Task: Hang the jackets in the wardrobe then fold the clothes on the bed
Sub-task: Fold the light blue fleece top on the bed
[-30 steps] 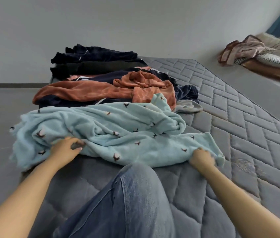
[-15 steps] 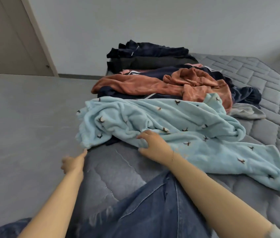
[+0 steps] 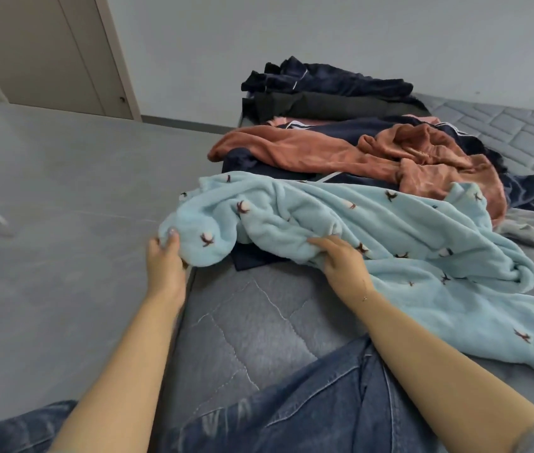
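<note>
We have the blue fleece (image 3: 373,230) spread crumpled across the bed (image 3: 252,322), nearest us in a row of clothes. Our left hand (image 3: 166,266) pinches its bunched corner at the bed's edge, fingers curled round the pile; our right hand (image 3: 344,263) grips a fold nearer the middle. It looks soft, light and floppy, likely to sag and cling, so we judge corners and hems the best holds.
</note>
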{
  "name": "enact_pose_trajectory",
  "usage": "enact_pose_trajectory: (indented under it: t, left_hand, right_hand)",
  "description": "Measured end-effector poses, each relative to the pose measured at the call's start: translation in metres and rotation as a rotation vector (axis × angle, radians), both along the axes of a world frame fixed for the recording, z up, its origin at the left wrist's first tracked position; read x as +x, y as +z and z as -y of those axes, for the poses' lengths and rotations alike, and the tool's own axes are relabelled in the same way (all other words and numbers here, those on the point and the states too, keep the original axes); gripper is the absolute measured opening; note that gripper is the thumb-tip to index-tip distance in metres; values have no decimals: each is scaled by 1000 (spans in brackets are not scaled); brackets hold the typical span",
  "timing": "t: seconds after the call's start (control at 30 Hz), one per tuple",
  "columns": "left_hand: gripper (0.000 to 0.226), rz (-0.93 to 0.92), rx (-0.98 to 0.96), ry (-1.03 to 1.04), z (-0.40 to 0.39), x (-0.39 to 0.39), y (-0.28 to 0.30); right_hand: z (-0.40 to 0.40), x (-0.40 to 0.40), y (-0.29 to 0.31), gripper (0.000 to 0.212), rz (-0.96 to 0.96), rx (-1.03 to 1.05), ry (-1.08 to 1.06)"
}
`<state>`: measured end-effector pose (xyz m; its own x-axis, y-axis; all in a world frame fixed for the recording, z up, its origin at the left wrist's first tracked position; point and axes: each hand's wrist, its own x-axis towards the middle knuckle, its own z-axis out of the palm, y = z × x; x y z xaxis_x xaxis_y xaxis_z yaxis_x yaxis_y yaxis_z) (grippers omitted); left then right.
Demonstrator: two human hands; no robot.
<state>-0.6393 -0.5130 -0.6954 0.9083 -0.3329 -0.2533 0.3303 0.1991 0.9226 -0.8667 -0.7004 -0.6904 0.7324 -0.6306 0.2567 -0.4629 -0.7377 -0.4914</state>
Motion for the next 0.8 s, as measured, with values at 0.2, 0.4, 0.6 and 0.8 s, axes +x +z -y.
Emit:
enact_pose_trajectory:
  t: [0.2,0.4,0.6,0.8]
  left_hand:
    - [21,254,302,232,-70,55,29]
    - [40,-546,246,-17,-73,5,-34]
    - [40,-691,69,6,-64,-20,-34]
    - [28,-375,-73,224,-56,-8,10]
  right_hand:
    - [-4,-1,13,40,66,-6,-95]
    - [-36,0,17,28,-165,-176,100]
    - [-61,2,3,48,-601,-250,419]
    - [-61,18,1,40,-712,-393,270]
